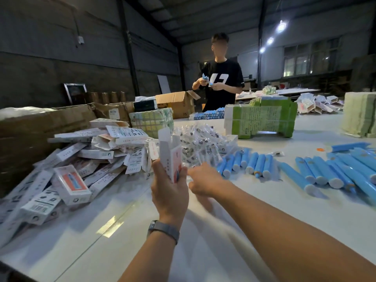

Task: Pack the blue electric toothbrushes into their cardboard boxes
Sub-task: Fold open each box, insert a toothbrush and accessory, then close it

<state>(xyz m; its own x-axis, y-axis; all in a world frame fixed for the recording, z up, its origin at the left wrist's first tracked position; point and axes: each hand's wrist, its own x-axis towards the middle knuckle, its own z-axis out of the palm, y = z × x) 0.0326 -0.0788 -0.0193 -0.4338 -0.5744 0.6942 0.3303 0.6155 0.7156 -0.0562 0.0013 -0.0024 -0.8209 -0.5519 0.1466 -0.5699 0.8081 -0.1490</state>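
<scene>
Cardboard box (170,157), white, top flap open, stands upright in my left hand (169,192), fingers curled round its lower half, centre frame. Right hand (205,181) at 3 o'clock of it, blurred; grip indeterminate. Blue toothbrushes (325,176) lie on surface (203,251) further toward 3 o'clock.

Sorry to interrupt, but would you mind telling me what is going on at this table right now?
A person is packing toothbrushes into boxes. The left hand holds a white box upright with its top flap open, while the right hand reaches toward the bagged brush heads; whether it grips anything is too blurred to tell. Blue toothbrushes lie in rows on the white table, and a pile of boxes sits to the left. Another person works across the table.
</scene>
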